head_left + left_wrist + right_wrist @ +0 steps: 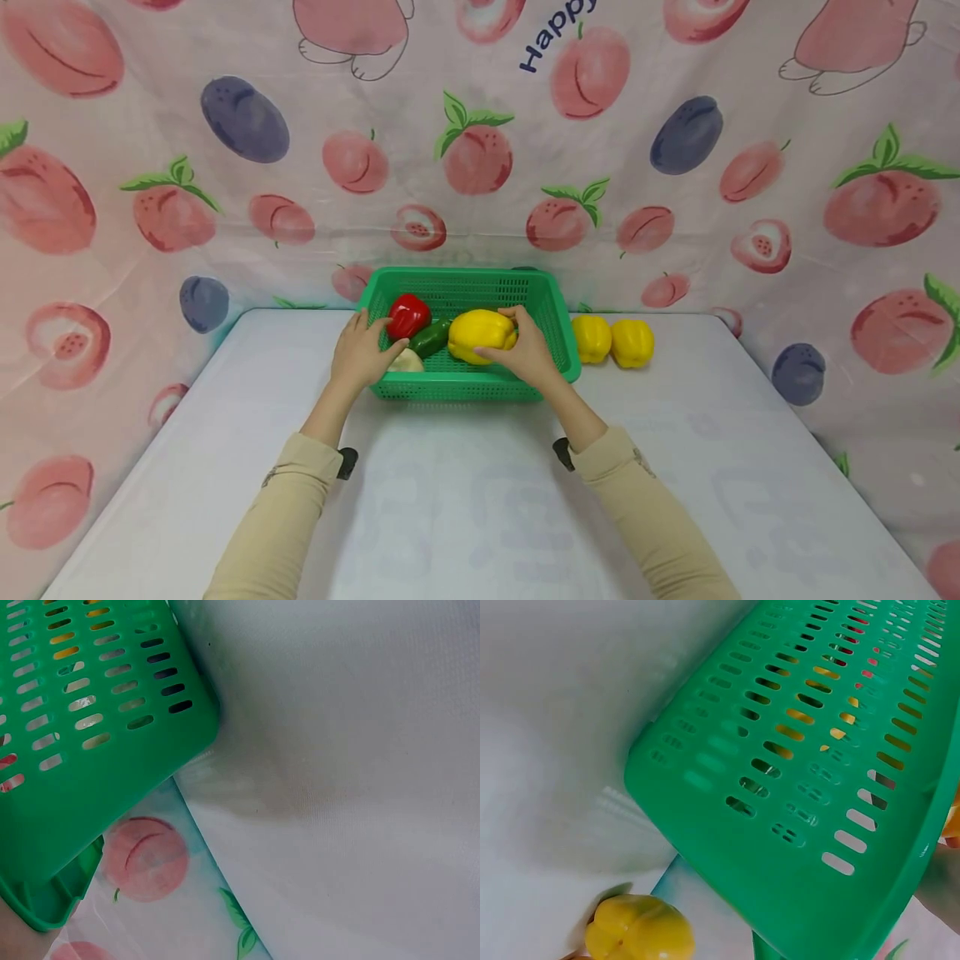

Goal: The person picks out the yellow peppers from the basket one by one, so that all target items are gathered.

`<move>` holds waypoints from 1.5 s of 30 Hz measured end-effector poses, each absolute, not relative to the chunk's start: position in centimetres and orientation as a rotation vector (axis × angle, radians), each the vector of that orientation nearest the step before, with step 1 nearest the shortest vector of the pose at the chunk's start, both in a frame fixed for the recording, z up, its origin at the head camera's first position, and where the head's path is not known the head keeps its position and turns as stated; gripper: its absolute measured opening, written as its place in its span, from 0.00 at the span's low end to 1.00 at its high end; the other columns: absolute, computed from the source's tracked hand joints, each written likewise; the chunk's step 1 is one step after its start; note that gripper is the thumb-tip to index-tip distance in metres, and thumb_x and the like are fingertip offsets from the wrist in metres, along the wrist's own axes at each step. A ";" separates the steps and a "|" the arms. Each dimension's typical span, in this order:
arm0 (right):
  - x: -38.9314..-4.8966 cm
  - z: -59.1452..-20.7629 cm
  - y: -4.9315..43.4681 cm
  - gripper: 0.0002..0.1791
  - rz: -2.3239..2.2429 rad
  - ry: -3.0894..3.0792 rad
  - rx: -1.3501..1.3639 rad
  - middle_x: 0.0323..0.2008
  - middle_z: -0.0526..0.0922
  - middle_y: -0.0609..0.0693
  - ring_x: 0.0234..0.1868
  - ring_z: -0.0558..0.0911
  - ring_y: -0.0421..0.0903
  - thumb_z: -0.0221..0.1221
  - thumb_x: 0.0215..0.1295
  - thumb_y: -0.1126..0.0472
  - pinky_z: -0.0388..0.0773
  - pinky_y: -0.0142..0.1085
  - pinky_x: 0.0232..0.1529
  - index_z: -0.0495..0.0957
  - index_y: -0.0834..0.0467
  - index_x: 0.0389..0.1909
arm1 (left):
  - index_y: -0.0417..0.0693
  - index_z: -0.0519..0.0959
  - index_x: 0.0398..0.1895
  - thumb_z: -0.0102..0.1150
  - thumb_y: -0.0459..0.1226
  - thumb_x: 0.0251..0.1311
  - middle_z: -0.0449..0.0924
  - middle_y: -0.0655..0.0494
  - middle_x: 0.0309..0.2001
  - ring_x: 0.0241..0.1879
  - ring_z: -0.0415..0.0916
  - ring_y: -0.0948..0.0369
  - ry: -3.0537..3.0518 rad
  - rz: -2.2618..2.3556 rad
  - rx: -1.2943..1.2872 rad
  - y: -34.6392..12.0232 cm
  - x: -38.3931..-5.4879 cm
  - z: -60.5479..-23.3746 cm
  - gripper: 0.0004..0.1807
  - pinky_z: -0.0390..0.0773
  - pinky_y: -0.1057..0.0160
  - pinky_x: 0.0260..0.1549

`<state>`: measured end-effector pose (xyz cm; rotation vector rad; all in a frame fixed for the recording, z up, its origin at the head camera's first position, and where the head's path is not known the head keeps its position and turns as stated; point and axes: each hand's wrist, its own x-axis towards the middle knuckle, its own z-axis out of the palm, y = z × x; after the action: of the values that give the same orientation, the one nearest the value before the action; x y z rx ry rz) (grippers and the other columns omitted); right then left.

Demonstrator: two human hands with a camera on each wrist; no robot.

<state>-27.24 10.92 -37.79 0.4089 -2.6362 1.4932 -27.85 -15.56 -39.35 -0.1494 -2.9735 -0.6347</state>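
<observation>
A green slotted plastic basket (465, 388) stands at the back of the table. In it are a red bell pepper (408, 317), a long dark green vegetable (431, 340), a pale rounded item (406, 362) and a yellow bell pepper (480, 332). My right hand (528, 350) holds that yellow pepper from its right side, thumb in front and fingers behind. Over the basket's left front corner lies my left hand (360, 352), its fingers spread beside the red pepper and its thumb by the pale item. The left wrist view shows mostly the basket wall (97, 780).
Two more yellow bell peppers, a nearer one (592, 339) and an outer one (632, 343), sit on the white table (465, 500) right of the basket. A fruit-print cloth (480, 100) hangs directly behind. A dark object (525, 269) shows partly behind the basket's far rim.
</observation>
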 end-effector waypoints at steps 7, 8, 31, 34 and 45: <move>-26.7 -37.6 11.2 0.39 1.507 -2.612 0.430 0.60 0.69 0.61 0.56 0.73 0.57 0.69 0.53 0.55 0.76 0.49 0.54 0.61 0.63 0.61 | 0.41 0.64 0.66 0.46 0.55 0.66 0.45 0.29 0.71 0.72 0.41 0.36 -2.966 -0.655 -0.153 -15.5 -27.9 -39.4 0.34 0.48 0.38 0.69; -26.7 -37.6 11.2 0.39 1.507 -2.607 0.429 0.60 0.69 0.61 0.56 0.73 0.57 0.69 0.52 0.55 0.76 0.49 0.54 0.61 0.63 0.61 | 0.40 0.64 0.66 0.47 0.55 0.66 0.45 0.29 0.71 0.72 0.41 0.36 -2.965 -0.662 -0.153 -15.5 -27.8 -39.4 0.34 0.48 0.38 0.69; -24.6 -37.2 12.9 0.41 1.540 -2.550 0.401 0.60 0.66 0.61 0.56 0.71 0.57 0.68 0.52 0.59 0.73 0.51 0.57 0.56 0.62 0.63 | 0.42 0.64 0.66 0.45 0.56 0.66 0.45 0.29 0.71 0.72 0.41 0.37 -2.961 -0.644 -0.152 -15.6 -27.9 -39.7 0.35 0.49 0.37 0.68; -24.4 -37.1 13.1 0.45 1.510 -2.578 0.378 0.65 0.63 0.60 0.61 0.68 0.57 0.68 0.53 0.58 0.70 0.52 0.61 0.55 0.59 0.68 | 0.42 0.64 0.66 0.45 0.56 0.66 0.45 0.29 0.71 0.72 0.41 0.36 -2.960 -0.644 -0.153 -15.6 -27.9 -39.7 0.34 0.49 0.37 0.68; -23.8 -37.2 14.1 0.45 1.534 -2.586 0.340 0.66 0.61 0.59 0.62 0.66 0.57 0.68 0.53 0.59 0.66 0.54 0.64 0.55 0.59 0.69 | 0.41 0.64 0.66 0.45 0.56 0.66 0.45 0.29 0.71 0.72 0.41 0.37 -2.961 -0.647 -0.150 -15.5 -27.8 -39.7 0.35 0.48 0.38 0.68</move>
<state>-23.81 14.12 -37.19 0.3399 -2.5856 1.5342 -27.81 -15.53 -39.71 -0.1502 -2.9615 -0.6469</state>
